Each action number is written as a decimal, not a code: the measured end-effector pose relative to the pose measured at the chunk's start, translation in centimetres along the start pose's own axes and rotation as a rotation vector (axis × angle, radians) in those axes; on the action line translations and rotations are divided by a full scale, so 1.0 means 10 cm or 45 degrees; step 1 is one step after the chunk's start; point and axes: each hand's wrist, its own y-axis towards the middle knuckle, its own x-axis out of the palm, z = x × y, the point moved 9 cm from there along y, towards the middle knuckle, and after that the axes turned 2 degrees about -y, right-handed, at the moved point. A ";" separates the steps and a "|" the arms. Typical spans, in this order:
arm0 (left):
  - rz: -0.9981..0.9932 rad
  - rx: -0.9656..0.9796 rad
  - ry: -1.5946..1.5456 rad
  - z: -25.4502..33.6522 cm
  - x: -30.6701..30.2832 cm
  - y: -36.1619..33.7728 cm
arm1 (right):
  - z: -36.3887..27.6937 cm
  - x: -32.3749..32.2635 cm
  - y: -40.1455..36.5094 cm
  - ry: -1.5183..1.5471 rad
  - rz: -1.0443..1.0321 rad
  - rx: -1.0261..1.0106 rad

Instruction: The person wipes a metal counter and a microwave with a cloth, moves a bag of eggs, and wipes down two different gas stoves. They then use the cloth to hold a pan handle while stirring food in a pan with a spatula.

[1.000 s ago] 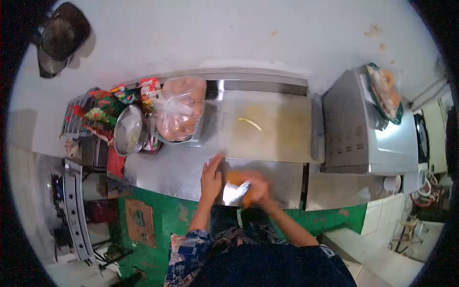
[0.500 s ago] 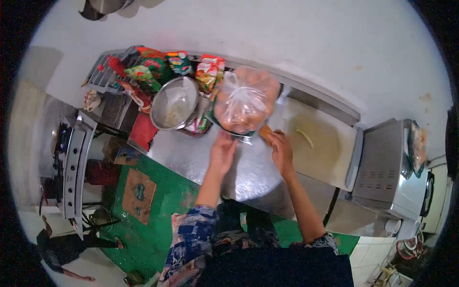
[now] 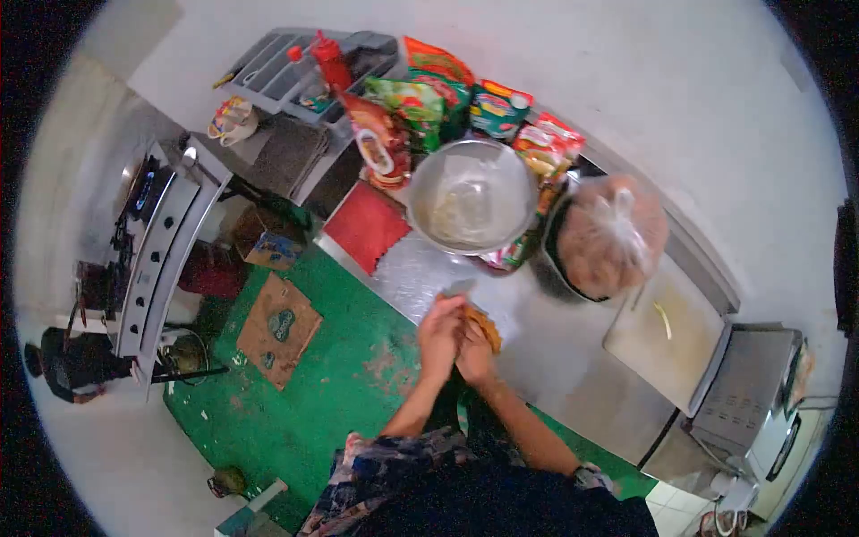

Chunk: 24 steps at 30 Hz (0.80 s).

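Note:
My left hand (image 3: 438,338) is closed, and a thin grey blade-like piece (image 3: 460,288) sticks out past its fingertips. Close against it, my right hand (image 3: 475,354) is closed on an orange-yellow piece (image 3: 484,329), whose kind I cannot tell. Both hands are together over the front edge of the steel counter (image 3: 559,349). Beyond them stands a large metal bowl (image 3: 474,192) with some pale stuff at its bottom. A knotted clear bag of round, orange-pink things (image 3: 613,237) sits in a dark container to the right.
Seasoning packets (image 3: 499,109) and a red bottle (image 3: 331,63) line the back. A red cloth (image 3: 367,225) lies left of the bowl. On the right are a cutting board (image 3: 676,336) with a pale strip and a metal appliance (image 3: 747,376). A person (image 3: 80,362) is near the stove (image 3: 161,268).
My view has swung left. Both hands have drawn back from the bag and come together near the counter's front edge, the orange-yellow piece still in my right hand.

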 end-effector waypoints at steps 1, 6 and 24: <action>0.208 -0.031 0.074 0.06 -0.38 0.09 | -0.14 -0.01 0.25 -0.003 -0.011 -0.015; 0.449 0.422 0.651 0.47 -1.50 0.76 | -0.59 -0.23 1.26 0.402 0.276 -0.213; 0.090 0.125 0.660 0.46 -1.59 1.70 | -0.98 -1.04 0.85 0.366 0.111 0.451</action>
